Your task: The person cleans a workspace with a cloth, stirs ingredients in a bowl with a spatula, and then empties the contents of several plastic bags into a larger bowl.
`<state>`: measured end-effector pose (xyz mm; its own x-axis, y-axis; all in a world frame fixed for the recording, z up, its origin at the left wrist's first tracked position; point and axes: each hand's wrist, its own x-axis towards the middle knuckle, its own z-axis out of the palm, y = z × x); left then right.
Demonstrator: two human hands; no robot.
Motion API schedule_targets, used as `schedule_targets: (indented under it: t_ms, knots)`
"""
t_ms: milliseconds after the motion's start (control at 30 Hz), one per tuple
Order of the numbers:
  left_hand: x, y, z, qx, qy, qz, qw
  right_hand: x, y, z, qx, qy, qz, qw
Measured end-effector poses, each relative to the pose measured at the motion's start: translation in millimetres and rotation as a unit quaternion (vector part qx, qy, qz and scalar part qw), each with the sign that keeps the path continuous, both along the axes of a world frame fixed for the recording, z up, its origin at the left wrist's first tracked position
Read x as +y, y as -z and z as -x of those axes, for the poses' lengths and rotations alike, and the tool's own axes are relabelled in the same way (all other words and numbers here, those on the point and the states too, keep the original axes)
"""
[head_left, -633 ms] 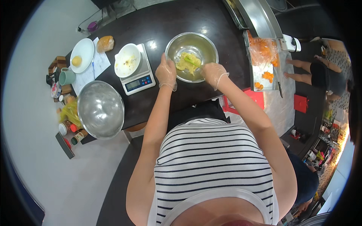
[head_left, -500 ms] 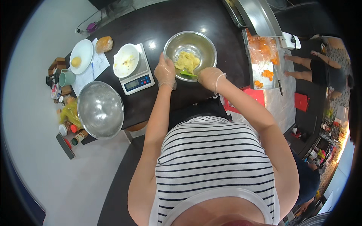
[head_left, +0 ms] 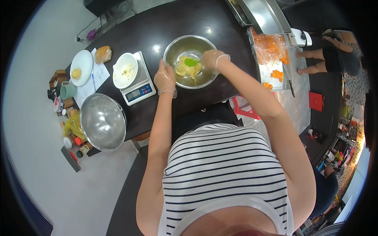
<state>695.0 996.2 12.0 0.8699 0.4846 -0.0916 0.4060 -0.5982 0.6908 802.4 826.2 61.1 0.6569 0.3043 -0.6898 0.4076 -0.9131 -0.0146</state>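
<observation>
A shiny metal mixing bowl (head_left: 188,44) stands on the dark table in front of me. Soft yellow dough (head_left: 190,71) lies in a lump at its bottom. My left hand (head_left: 165,80), in a clear plastic glove, is closed on the bowl's left rim. Also gloved, my right hand (head_left: 213,60) reaches over the bowl's right side, its fingers wrapped round a green spatula (head_left: 191,62). The spatula's blade rests on the dough; its handle is mostly hidden by the hand.
Left of the bowl, a digital scale (head_left: 138,93) bears a smeared white bowl (head_left: 125,74). Beyond are a large metal bowl (head_left: 102,122), a white plate (head_left: 84,59) with a yellow ball, and paper (head_left: 101,74). A tray (head_left: 271,87) with orange pieces is at right; two people stand farther right.
My right hand has moved up from the bowl's near edge to its right side, turning the spatula blade onto the dough. My left hand keeps its hold on the rim.
</observation>
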Motion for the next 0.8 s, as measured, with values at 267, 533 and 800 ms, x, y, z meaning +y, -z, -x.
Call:
schedule_targets:
  t_ms: [267,533,800]
  knots:
    - [0.9,3.8,-1.1,0.013,-0.007,-0.019,1.000,3.2,-66.6,31.4,0.017,-0.103,0.015,0.994]
    - [-3.5,5.4,-4.2,-0.014,0.003,-0.034,0.999,6.4,-16.5,68.2,0.036,-0.114,-0.044,0.992]
    - [-4.5,-9.4,-7.2,0.053,-0.004,-0.016,0.998,-5.5,-18.4,25.9,0.006,-0.047,-0.039,0.998]
